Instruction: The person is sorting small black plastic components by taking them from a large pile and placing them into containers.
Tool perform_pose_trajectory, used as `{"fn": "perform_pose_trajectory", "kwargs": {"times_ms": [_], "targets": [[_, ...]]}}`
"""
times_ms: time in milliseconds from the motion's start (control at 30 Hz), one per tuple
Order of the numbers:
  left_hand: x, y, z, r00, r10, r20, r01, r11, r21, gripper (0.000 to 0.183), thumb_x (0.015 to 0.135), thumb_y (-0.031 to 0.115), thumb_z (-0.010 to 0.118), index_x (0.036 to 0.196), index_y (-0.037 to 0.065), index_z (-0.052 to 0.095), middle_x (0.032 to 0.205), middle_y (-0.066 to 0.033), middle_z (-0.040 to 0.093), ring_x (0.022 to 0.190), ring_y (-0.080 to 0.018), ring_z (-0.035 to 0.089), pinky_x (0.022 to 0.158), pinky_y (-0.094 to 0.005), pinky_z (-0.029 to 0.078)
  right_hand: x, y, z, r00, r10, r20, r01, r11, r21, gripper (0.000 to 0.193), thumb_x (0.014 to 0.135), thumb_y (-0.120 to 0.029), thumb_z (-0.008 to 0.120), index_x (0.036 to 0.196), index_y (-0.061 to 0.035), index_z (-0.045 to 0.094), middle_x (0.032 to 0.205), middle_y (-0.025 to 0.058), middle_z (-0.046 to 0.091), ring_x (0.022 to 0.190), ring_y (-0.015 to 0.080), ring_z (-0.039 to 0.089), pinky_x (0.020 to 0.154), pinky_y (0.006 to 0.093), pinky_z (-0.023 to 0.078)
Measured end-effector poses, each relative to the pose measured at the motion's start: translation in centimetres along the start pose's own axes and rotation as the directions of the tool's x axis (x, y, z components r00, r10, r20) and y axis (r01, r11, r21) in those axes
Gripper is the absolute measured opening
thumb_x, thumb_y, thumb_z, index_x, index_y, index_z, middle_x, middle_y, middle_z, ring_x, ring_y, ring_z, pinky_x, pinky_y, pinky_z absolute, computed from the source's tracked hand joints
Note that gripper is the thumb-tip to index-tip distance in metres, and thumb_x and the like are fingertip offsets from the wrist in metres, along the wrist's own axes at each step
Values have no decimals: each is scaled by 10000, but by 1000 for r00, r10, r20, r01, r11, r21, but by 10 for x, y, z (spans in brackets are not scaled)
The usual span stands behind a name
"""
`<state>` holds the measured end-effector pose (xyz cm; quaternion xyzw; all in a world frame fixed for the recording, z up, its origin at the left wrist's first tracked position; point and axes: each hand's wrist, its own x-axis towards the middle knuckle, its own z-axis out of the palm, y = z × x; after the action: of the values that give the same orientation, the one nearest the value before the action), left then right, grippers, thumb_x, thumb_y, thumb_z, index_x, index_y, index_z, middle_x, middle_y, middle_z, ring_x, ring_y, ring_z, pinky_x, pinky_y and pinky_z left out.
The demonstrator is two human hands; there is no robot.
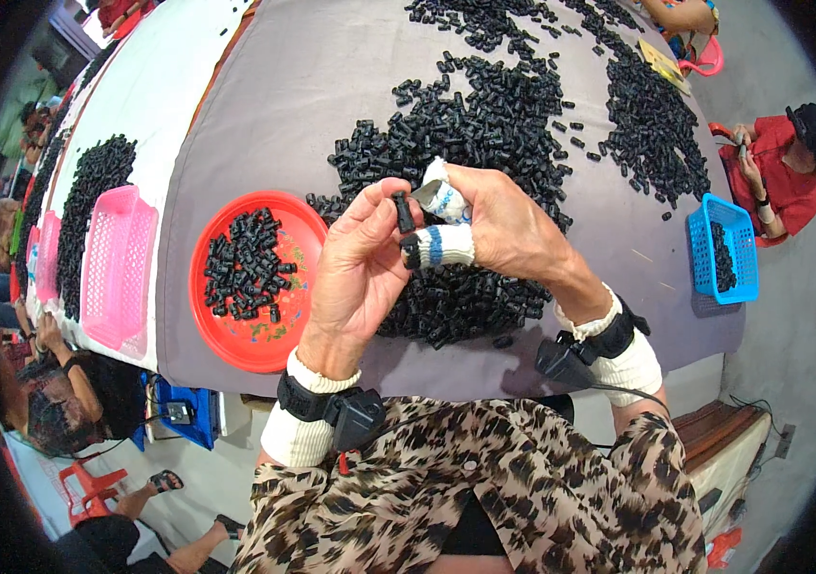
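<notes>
In front of me, over a large heap of small black plastic parts, my two hands meet. My left hand is closed, pinching a short black cylindrical plastic part upright between thumb and fingers. My right hand is curled in from the other side, with white cloth wraps on its thumb and forefinger; the wrapped forefinger has a blue stripe. Its fingertips press on a dark piece at the lower end of that part. Whether this is a separate piece, I cannot make out.
A round red tray holding more black parts stands left of my hands. Beyond it is a pink basket. At the table's right edge sits a blue basket, near a person in red. Other people sit along the left.
</notes>
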<state>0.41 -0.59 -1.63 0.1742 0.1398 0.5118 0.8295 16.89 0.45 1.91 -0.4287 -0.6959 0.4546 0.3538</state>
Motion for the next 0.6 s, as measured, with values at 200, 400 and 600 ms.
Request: {"fn": "perform_pose_trajectory", "kwargs": {"times_ms": [200,400,600], "targets": [[-1,-1,2,1000,9,-10,-9,999,45,234,887,139,540,1093,32,513,906,-57,609,840,-123,585,767,-274,485,2,0,-4,998,-2,67,10,993,-121,434,665,-391,718,808,-12,561,664,101,565,601,207,551,568,323,432],[-1,-2,0,1000,2,12,-3,999,39,227,897,150,523,1089,29,513,908,-64,610,843,-130,587,765,-285,490,4,-2,-6,994,11,106,5,989,-145,447,669,-419,701,799,-11,570,650,108,563,598,220,552,567,336,432],[-1,-3,1,1000,11,-29,-9,997,72,230,894,142,527,1088,20,522,921,-62,606,841,-131,587,771,-287,490,7,-2,-7,990,45,136,-20,983,-184,422,664,-389,684,785,-2,570,649,124,564,593,233,549,566,346,428]]}}
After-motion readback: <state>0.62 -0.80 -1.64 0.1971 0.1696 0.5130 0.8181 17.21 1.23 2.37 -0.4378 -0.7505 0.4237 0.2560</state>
